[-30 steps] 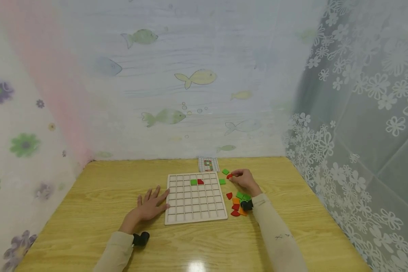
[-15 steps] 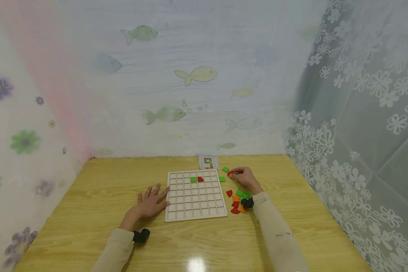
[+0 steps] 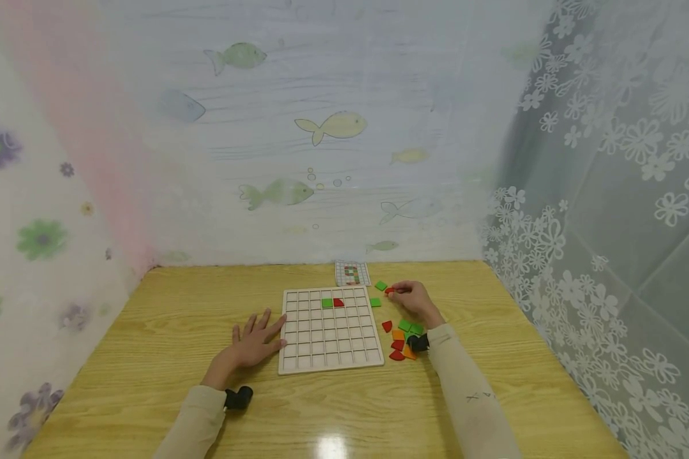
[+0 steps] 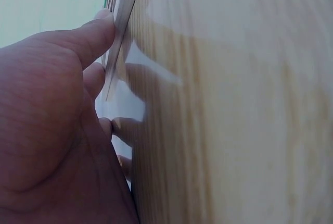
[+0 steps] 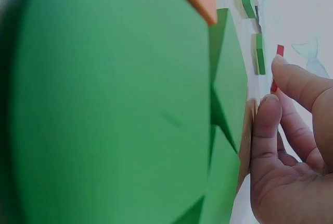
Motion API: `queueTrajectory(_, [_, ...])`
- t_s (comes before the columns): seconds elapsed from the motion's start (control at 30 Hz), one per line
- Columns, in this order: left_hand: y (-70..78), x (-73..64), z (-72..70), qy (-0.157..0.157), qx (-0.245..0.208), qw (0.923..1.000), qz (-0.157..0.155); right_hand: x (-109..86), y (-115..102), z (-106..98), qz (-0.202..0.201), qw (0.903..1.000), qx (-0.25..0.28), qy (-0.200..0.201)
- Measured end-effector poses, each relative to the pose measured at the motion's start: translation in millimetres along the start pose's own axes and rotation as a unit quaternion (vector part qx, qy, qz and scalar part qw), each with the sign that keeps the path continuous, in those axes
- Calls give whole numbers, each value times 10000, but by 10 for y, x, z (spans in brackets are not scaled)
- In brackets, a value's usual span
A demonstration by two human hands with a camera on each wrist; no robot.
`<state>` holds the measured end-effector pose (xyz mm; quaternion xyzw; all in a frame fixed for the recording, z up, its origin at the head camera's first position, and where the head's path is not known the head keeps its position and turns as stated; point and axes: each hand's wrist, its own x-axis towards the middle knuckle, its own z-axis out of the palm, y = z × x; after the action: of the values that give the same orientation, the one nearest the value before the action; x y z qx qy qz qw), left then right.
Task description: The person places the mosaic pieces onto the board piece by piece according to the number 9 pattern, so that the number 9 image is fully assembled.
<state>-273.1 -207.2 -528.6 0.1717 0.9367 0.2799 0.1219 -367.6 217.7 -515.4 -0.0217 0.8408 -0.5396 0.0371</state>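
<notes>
A pale board (image 3: 332, 354) with a square grid lies on the table, holding a green square tile (image 3: 327, 303) and a red quarter-round tile (image 3: 338, 303) side by side in its upper rows. My left hand (image 3: 254, 344) lies with fingers spread, its thumb and a fingertip at the board's left edge; the left wrist view shows the thumb (image 4: 96, 36) against that edge. Right of the board, my right hand (image 3: 414, 301) pinches a red tile (image 5: 280, 52) between thumb and finger, tipped up nearly edge-on in the right wrist view.
Two green tiles (image 3: 381, 286) lie near the board's upper right corner. A pile of green, orange and red tiles (image 3: 398, 345) sits below my right wrist, a lone red tile (image 3: 387, 326) beside it. A printed pattern card (image 3: 353, 273) lies behind the board, near the wall.
The red tile in my right hand has turned, showing less of its face than before. My left hand and the board stay in place; the head view has tilted slightly.
</notes>
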Motion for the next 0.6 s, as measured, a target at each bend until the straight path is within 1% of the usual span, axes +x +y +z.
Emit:
queueTrajectory(0.1, [25,-19,-29,5,-190,9998,96,9,-2,-11,-38,10000,-8,25])
queueTrajectory(0.2, [31,-24,-41,20,-295,9994,182,23,8,-20,-73,10000,-12,40])
queueTrajectory(0.27, [23,-17,-39,19,-290,9994,211,31,13,-26,-99,9999,-3,37])
queueTrajectory(0.4, [55,-31,-63,2,-257,9995,176,47,17,-29,-105,9999,101,41])
queueTrajectory(0.5, [95,-45,-86,-53,-147,9998,91,58,13,-29,-100,9997,222,62])
queueTrajectory(0.6, [88,-28,-91,-73,-150,9998,82,72,17,-33,-115,9995,289,42])
